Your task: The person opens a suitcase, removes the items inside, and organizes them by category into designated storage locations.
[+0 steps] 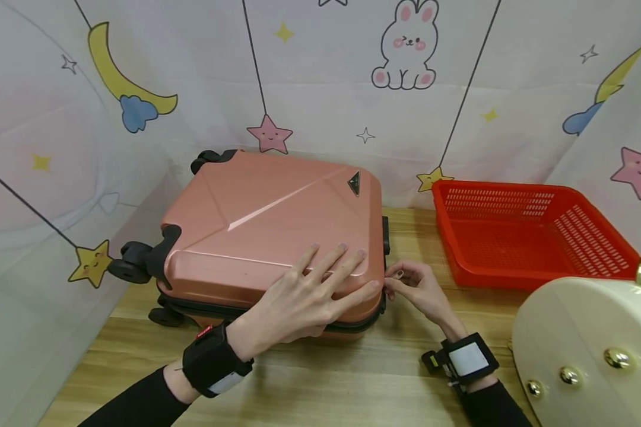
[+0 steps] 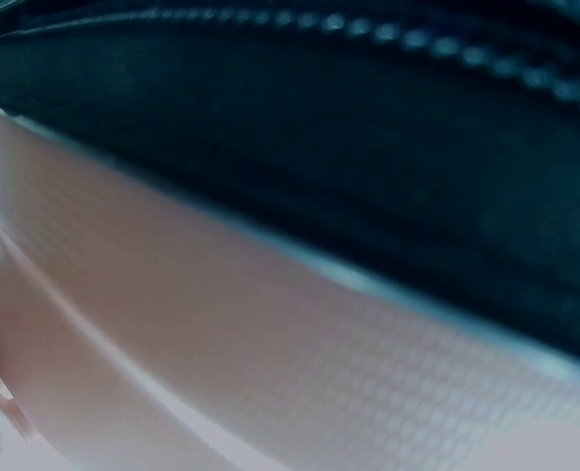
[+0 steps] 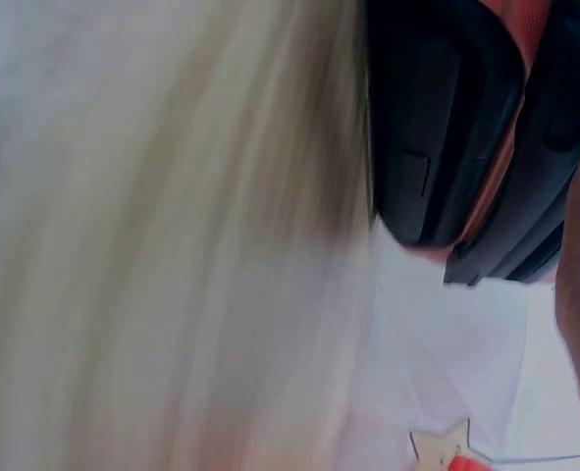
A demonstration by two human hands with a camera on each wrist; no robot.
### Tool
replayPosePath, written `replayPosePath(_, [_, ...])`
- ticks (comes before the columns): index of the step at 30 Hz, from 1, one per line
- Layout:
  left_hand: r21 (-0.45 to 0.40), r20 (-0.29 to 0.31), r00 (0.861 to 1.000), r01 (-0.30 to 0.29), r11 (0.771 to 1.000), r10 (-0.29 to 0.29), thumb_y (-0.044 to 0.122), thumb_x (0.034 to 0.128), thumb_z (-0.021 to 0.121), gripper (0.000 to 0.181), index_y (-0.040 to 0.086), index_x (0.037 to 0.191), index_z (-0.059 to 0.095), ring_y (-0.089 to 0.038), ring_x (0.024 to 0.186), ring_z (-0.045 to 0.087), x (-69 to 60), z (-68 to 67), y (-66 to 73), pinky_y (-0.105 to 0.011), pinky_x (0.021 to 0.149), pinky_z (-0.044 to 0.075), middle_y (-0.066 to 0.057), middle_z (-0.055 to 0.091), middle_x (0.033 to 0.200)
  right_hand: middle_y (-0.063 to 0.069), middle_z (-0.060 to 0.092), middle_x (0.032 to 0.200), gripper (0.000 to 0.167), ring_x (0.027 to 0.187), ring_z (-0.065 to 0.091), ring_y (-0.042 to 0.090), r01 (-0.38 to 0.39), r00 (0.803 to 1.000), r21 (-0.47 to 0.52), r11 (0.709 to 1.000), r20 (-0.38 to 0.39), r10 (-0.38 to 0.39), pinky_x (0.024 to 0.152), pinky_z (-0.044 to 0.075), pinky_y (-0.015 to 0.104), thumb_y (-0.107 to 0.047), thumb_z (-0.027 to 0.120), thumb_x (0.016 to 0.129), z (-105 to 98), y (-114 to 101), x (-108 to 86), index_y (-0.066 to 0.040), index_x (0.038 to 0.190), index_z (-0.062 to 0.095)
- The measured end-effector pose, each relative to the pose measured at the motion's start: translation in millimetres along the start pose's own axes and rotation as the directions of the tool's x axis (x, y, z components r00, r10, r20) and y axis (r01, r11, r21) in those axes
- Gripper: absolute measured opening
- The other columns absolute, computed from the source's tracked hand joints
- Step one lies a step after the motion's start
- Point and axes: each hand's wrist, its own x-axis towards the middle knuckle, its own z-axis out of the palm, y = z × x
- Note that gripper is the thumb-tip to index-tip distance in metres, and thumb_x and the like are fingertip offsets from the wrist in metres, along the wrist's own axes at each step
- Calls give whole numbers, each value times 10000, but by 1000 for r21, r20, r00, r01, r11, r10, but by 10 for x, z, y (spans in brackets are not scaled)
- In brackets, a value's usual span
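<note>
A pink hard-shell suitcase (image 1: 278,219) lies flat on the wooden table, its black wheels to the left. My left hand (image 1: 312,296) rests on its near right part, fingers spread over the shell. At the right front corner, my right hand (image 1: 416,290) pinches a small zipper pull between thumb and fingers; the fingertips mostly hide it. A black band with zipper teeth (image 2: 417,39) runs along the suitcase's side in the left wrist view. The right wrist view shows a black side handle (image 3: 417,128) and part of my right hand at the edge.
A red plastic basket (image 1: 448,255) stands on the table (image 1: 406,379) at the back right. In front of it, at the right edge, is a cream rounded case (image 1: 555,320) with gold studs. A patterned cloth (image 1: 320,77) hangs behind the suitcase.
</note>
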Motion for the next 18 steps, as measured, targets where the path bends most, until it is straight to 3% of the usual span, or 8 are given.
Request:
replayPosePath(5, [4, 2, 1000, 2, 1000, -2, 615, 728, 777, 961, 317, 1548, 375, -314, 1368, 511, 3, -1, -3, -503, 989, 548, -131, 463, 1545, 112, 722, 760, 93, 646, 687, 108, -57, 995, -128, 990, 74, 66, 618, 598, 330, 15, 610, 965, -62, -127, -21, 79, 979, 675])
replayPosePath(7, [10, 4, 1000, 0, 1000, 0, 637, 717, 779, 980, 319, 1549, 371, -313, 1368, 513, 5, 0, -6, -502, 993, 546, -132, 463, 1546, 89, 688, 702, 102, 596, 630, 68, -16, 995, -247, 969, 91, 40, 562, 563, 290, 12, 610, 965, -55, -186, -10, 32, 919, 699])
replayPosePath(9, [4, 2, 1000, 0, 1000, 0, 641, 704, 785, 994, 319, 1549, 372, -310, 1367, 512, 3, 6, -7, -503, 994, 545, -130, 465, 1544, 19, 622, 637, 151, 547, 537, 22, 57, 994, -393, 918, 105, -17, 512, 494, 236, 11, 620, 957, -27, -246, -17, -40, 841, 701])
replayPosePath(12, [-1, -6, 1000, 10, 1000, -10, 686, 668, 787, 1032, 329, 1545, 376, -301, 1367, 509, 5, 17, -13, -494, 993, 543, -121, 469, 1540, -75, 512, 591, 229, 534, 410, -43, 168, 986, -565, 808, 117, -122, 481, 387, 178, 28, 645, 928, 50, -327, -71, -116, 751, 657])
replayPosePath(14, [-16, -14, 1000, 22, 1000, -23, 716, 632, 797, 1062, 340, 1537, 386, -295, 1365, 509, 3, 26, -16, -490, 993, 539, -111, 475, 1535, -106, 471, 595, 248, 545, 370, -61, 190, 982, -633, 750, 113, -153, 487, 351, 151, 26, 658, 916, 112, -387, -134, -136, 730, 635])
replayPosePath(16, [-29, -20, 999, 35, 999, -35, 748, 606, 796, 1088, 351, 1533, 388, -288, 1360, 512, 12, 34, -16, -486, 995, 534, -105, 479, 1530, -122, 438, 594, 255, 542, 341, -70, 174, 984, -674, 718, 91, -153, 485, 318, 134, 17, 667, 912, 177, -453, -218, -146, 720, 627])
replayPosePath(18, [-48, -25, 999, 43, 998, -45, 733, 610, 805, 1080, 358, 1532, 387, -286, 1355, 515, 24, 39, -14, -488, 998, 528, -102, 481, 1528, -137, 418, 586, 248, 530, 328, -81, 146, 988, -693, 706, 66, -140, 480, 307, 119, 13, 673, 908, 247, -526, -314, -148, 723, 636])
